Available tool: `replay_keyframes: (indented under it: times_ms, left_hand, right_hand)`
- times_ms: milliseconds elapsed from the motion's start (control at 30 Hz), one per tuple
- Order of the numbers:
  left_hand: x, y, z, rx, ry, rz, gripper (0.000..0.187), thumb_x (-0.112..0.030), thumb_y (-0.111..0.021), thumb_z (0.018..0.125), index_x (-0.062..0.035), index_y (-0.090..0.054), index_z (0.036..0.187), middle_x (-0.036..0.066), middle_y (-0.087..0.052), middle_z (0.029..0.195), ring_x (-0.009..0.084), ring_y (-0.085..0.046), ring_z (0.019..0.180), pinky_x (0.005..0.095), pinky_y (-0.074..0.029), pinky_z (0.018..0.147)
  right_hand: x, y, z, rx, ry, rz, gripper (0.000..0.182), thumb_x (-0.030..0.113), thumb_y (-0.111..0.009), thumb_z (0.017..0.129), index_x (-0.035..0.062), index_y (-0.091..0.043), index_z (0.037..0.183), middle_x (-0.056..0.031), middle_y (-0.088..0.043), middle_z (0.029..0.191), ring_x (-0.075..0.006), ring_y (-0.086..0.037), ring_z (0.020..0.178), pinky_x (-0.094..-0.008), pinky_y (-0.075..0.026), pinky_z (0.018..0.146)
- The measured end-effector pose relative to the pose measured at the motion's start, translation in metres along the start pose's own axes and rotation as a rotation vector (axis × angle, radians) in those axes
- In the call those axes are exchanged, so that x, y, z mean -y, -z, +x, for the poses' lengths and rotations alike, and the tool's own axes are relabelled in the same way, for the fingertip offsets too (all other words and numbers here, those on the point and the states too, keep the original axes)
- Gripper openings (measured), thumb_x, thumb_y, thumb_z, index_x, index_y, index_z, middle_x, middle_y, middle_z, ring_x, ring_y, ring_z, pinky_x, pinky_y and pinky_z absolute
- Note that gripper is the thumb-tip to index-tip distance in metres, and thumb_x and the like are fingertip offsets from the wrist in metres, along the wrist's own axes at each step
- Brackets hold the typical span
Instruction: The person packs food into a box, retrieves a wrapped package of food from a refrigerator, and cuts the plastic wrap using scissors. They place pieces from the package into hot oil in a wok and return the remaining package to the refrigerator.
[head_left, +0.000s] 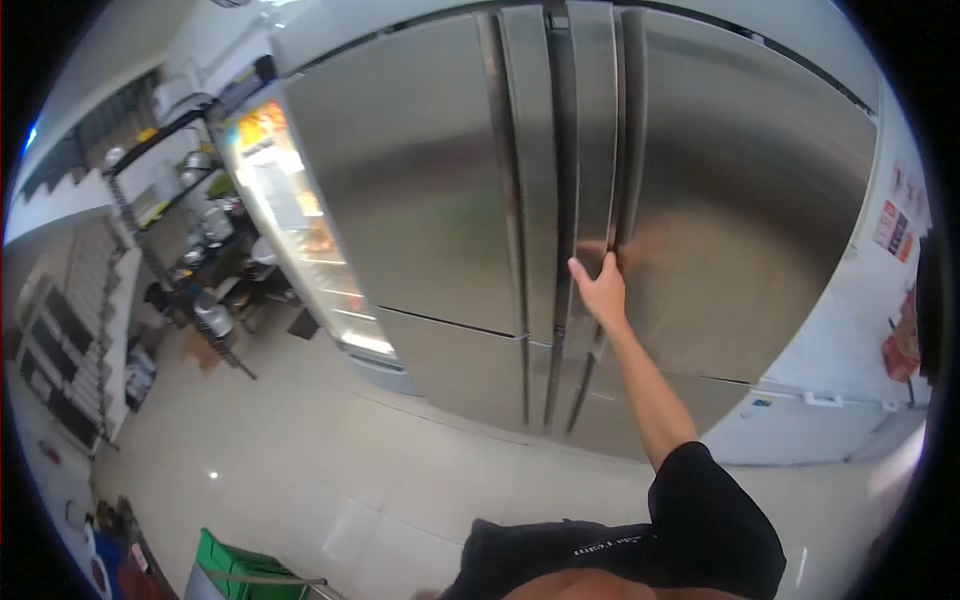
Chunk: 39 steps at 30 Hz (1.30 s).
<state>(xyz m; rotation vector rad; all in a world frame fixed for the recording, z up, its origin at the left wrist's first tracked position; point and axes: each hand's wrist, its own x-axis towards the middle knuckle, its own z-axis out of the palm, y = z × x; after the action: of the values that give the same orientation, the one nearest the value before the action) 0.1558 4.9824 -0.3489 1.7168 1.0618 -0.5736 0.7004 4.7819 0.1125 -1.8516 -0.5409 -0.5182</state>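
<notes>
A large stainless-steel refrigerator [420, 170] with upright double doors fills the middle of the view. My right hand [603, 290] reaches up to the inner edge of its right door [740, 250]. The fingers curl into the vertical recess of the door handle [597, 150], and the thumb lies on the front of the strip. The fingertips are partly hidden in the recess. Both upper doors look closed. My left hand is out of view.
A lit glass-front display fridge [310, 235] stands to the left. Beyond it is a metal shelf rack [150, 225] with pots and kitchenware. A green bin [235, 565] sits at the bottom left on the tiled floor [300, 450]. A white chest freezer [830, 425] is at right.
</notes>
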Motion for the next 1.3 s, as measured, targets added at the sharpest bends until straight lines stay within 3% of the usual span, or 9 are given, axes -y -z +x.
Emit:
replay_keyframes:
  times_ms: [233,267,333,533,667,833,900,1100,1300]
  left_hand:
    - [-0.279,0.098,0.247,0.209,-0.680,1.012,0.035,-0.031,-0.048,0.095,-0.0085,-0.063,0.117,0.014,-0.067,0.109,0.0268,-0.065,0.094,0.0388,-0.050,0.087]
    - [-0.380,0.091,0.194,0.126,-1.389,0.731,0.034,-0.038,-0.049,0.095,-0.0095,-0.066,0.102,0.015,-0.069,0.089,0.0231,-0.066,0.087,0.0383,-0.052,0.078]
    - [-0.555,0.032,0.058,0.596,-0.847,0.480,0.044,-0.045,-0.056,0.093,-0.0030,-0.061,0.102,0.006,-0.063,0.084,0.0191,-0.063,0.081,0.0340,-0.053,0.067]
    - [-0.708,-0.172,-0.018,0.910,-0.805,0.091,0.056,-0.050,-0.056,0.092,-0.0040,-0.050,0.123,0.013,-0.062,0.106,0.0238,-0.065,0.087,0.0368,-0.056,0.075]
    - [-0.752,-0.243,0.002,0.541,-0.565,-0.458,0.044,-0.034,-0.059,0.092,-0.0053,-0.049,0.123,0.013,-0.061,0.101,0.0208,-0.063,0.083,0.0372,-0.056,0.073]
    - [-0.792,-0.248,0.030,-0.241,-1.183,-0.424,0.021,-0.016,-0.065,0.083,-0.0056,-0.060,0.101,0.011,-0.062,0.084,0.0253,-0.060,0.076,0.0378,-0.048,0.072]
    - [-0.807,-0.219,0.027,-0.403,-1.288,-0.376,0.022,-0.015,-0.065,0.083,-0.0047,-0.059,0.101,0.012,-0.062,0.088,0.0261,-0.059,0.081,0.0377,-0.047,0.076]
    - [-0.846,-0.135,0.057,-0.733,-1.296,-0.049,0.031,-0.020,-0.067,0.083,-0.0044,-0.058,0.108,0.018,-0.056,0.111,0.0330,-0.056,0.100,0.0421,-0.044,0.086]
    - [-0.861,-0.107,0.104,-0.133,-0.784,-0.453,0.049,-0.035,-0.062,0.092,0.0002,-0.052,0.125,0.013,-0.060,0.107,0.0214,-0.056,0.098,0.0342,-0.045,0.086]
  right_hand:
    - [0.043,0.174,-0.213,0.362,-0.227,0.032,0.073,0.013,-0.078,0.072,-0.0038,-0.042,0.134,-0.0184,-0.056,0.121,-0.0276,-0.051,0.120,-0.0412,-0.042,0.100]
    - [0.042,0.210,-0.249,0.408,-0.319,-0.003,0.074,0.014,-0.078,0.072,-0.0036,-0.042,0.134,-0.0181,-0.055,0.122,-0.0275,-0.051,0.119,-0.0412,-0.042,0.099]
    - [0.042,0.271,-0.329,0.174,-0.530,-0.097,0.075,0.016,-0.078,0.071,-0.0032,-0.041,0.134,-0.0175,-0.054,0.124,-0.0274,-0.051,0.117,-0.0412,-0.042,0.099]
    - [0.043,0.354,-0.487,-0.917,-0.436,-0.200,0.079,0.022,-0.077,0.070,-0.0018,-0.040,0.135,-0.0156,-0.050,0.130,-0.0272,-0.051,0.112,-0.0411,-0.041,0.098]
    - [0.036,0.391,-0.461,-1.202,-0.267,-0.261,0.080,0.045,-0.069,0.082,-0.0062,-0.037,0.135,-0.0167,-0.050,0.129,-0.0269,-0.050,0.114,-0.0394,-0.039,0.099]
    - [-0.003,0.488,-0.460,-1.612,-0.483,-0.712,0.067,0.046,-0.048,0.096,-0.0060,-0.036,0.136,-0.0181,-0.046,0.135,-0.0278,-0.045,0.123,-0.0423,-0.035,0.103]
    - [0.006,0.497,-0.403,-1.621,-0.466,-0.498,0.068,0.040,-0.048,0.098,-0.0018,-0.024,0.146,-0.0191,-0.029,0.149,-0.0296,-0.031,0.136,-0.0462,-0.023,0.113]
    - [-0.046,0.472,-0.282,-1.707,-0.402,-0.662,0.054,0.038,-0.046,0.100,-0.0045,-0.041,0.132,-0.0208,-0.045,0.133,-0.0291,-0.043,0.125,-0.0435,-0.033,0.106]
    - [-0.233,0.308,-0.091,-0.620,-0.432,-0.573,0.028,0.019,-0.058,0.091,0.0036,-0.058,0.115,-0.0122,-0.058,0.110,-0.0243,-0.054,0.103,-0.0361,-0.043,0.088]
